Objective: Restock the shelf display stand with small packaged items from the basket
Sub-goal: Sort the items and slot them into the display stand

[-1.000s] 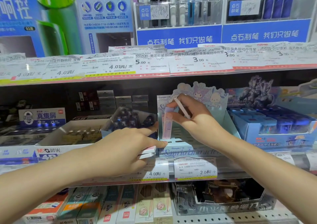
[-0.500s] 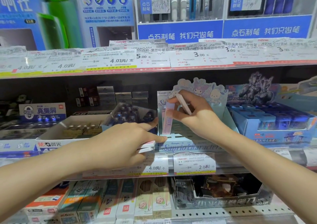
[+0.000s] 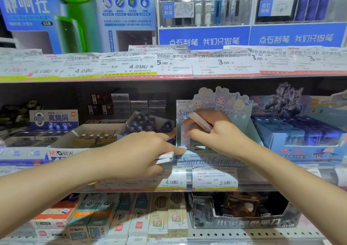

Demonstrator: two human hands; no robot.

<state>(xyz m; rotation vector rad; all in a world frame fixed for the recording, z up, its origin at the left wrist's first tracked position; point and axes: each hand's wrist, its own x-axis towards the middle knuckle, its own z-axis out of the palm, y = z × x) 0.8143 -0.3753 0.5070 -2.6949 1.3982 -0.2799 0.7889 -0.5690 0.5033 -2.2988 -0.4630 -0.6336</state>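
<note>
Two flat pink-and-white packets (image 3: pixel 165 157) are waiting pinched in the left hand (image 3: pixel 139 156) while the right hand (image 3: pixel 212 132) (fingers curled round another slim pink packet (image 3: pixel 200 122)) is now tilting it lower toward the pale-blue cardboard display stand (image 3: pixel 216 158), nearing placement.

Two hands are seen: left hand (image 3: pixel 139 152), right hand (image 3: pixel 216 132). One cartoon display stand (image 3: pixel 216 102) is counted on the middle shelf. Two flat packets (image 3: pixel 165 157) are held stacked in the left hand, just left of the stand; one packet (image 3: pixel 200 122) is pinched in the right hand, in front of the stand. Two price tags (image 3: pixel 215 179) are counted directly below the stand. Boxes left and right of the stand could not be counted.
</note>
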